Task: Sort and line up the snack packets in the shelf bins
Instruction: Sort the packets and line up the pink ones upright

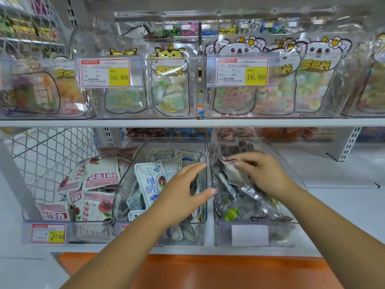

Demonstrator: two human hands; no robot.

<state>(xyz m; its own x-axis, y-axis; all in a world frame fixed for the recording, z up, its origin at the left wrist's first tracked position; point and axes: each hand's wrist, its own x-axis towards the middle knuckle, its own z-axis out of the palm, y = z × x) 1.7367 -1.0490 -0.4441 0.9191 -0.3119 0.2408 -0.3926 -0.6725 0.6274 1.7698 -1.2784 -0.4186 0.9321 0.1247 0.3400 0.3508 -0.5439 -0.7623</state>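
Reaching into the lower bins with both hands. Left hand (pixel 183 190) is open, fingers straight and thumb spread, hovering over the mid bin (pixel 177 139); I can't tell if it touches anything. That bin holds blue-white packets (pixel 150 180), jumbled: some flat, some on edge, none in a row.

Right hand (pixel 263 174) is inside the right bin (pixel 281 232), fingers closed over the top edge of a pale packet (pixel 234 172), which sits raised above the heap (motion blur here, so the thumb is hard to make out). Under it are dark packets (pixel 260 213), piled loose, and one with a green patch (pixel 231 213) near the front wall. There is a blank label (pixel 250 234) on that bin's front.

Left bin (pixel 27 223) holds pink-white packets (pixel 102 174), also mixed, several upside down. A 17.60 tag (pixel 48 233) is on its front.

On the upper shelf (pixel 187 123), clear bins hold upright candy bags (pixel 169 84), each bin with a 16.80 tag (pixel 106 73). Wire mesh (pixel 48 147) shows behind the left bin. An orange surface (pixel 208 272) lies below the bins, under the forearms.
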